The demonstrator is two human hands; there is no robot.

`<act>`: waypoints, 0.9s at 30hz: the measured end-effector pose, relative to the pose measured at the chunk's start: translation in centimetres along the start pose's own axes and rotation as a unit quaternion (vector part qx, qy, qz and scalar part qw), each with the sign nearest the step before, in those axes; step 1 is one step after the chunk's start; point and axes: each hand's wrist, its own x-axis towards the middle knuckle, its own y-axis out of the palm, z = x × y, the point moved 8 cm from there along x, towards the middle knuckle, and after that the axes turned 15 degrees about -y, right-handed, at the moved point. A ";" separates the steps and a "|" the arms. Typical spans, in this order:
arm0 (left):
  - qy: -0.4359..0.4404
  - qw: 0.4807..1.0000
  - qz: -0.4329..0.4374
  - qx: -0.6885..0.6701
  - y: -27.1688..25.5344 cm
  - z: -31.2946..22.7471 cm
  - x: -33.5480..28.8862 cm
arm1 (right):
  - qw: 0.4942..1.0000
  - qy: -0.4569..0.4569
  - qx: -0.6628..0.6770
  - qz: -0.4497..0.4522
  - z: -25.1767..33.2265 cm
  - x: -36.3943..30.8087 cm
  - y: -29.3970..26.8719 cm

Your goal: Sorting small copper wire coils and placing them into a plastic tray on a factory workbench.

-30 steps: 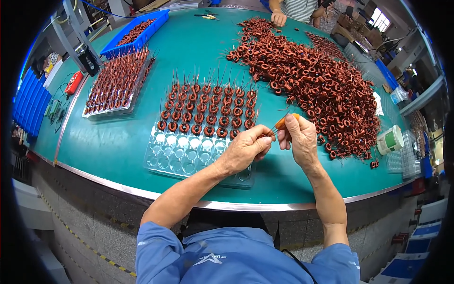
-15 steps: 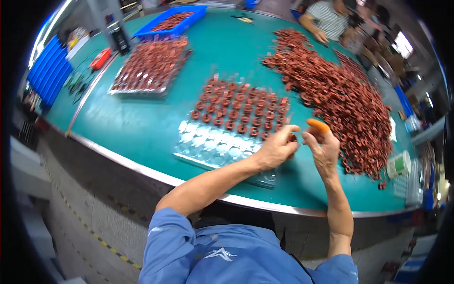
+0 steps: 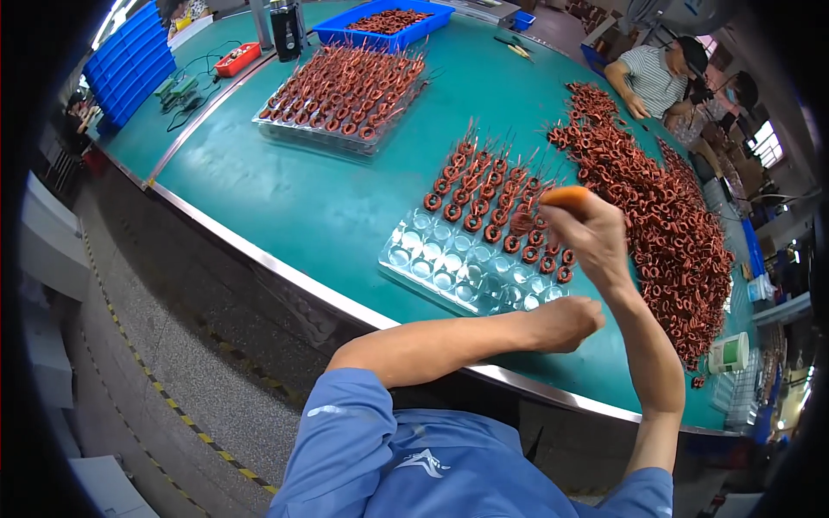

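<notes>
A clear plastic tray [image 3: 485, 269] with round pockets lies before me. Reddish-brown ring coils [image 3: 473, 222] with upright wire leads fill its far rows, while the near pockets are bare. My right hand [image 3: 589, 235], with an orange finger cot [image 3: 566, 197] on one finger, is over the tray's right part. Its fingers are pinched, and a blurred ring coil [image 3: 522, 223] shows at their tips. My left hand [image 3: 566, 325] is curled closed beside the tray's near right corner, low over the green table; what it holds, if anything, is hidden.
A large heap of loose coils [image 3: 665, 224] spreads along the right. Stacked filled trays [image 3: 332, 99] stand at the far left, with a blue bin [image 3: 440, 15] behind. A white tub [image 3: 728, 353] is at the right edge. Another person [image 3: 649, 79] sits across the table.
My hands have come apart. The right has moved over the tray's coils, and the left has drawn back toward the near edge and closed. The whole view has shifted too.
</notes>
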 end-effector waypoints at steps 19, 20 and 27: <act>-0.044 0.996 0.082 0.006 1.3 0.7 -0.3 | 0.952 -0.229 -0.172 0.110 -3.6 3.9 12.1; -0.079 0.994 0.054 -0.045 1.2 1.6 -0.9 | 0.949 -0.241 -0.174 0.100 -2.7 3.7 12.2; 0.050 0.994 0.060 0.079 1.2 0.2 -0.4 | 0.924 -0.203 -0.323 0.031 -1.1 1.9 -0.1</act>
